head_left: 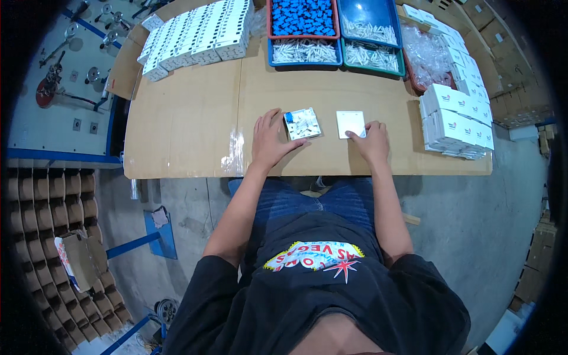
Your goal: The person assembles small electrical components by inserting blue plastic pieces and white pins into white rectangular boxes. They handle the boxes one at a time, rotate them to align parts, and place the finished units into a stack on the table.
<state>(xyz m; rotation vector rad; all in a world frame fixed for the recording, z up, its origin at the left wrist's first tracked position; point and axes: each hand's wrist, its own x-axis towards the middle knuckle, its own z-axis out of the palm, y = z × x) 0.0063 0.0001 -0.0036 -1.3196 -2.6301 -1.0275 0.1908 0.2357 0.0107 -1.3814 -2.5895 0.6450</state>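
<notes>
I see small white cardboard boxes (457, 121) stacked at the table's right edge, more white rectangular boxes (198, 35) in rows at its far left, brown cartons (503, 44) beyond.

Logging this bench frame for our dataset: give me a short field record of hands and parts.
left hand: flat on the table, beside a square switch module lying back side up
right hand: fingers touching a plain white cover plate
far edge: trays with blue parts and white parts
right side: stacked white boxes

Even bright light, fisheye-dark corners
</notes>
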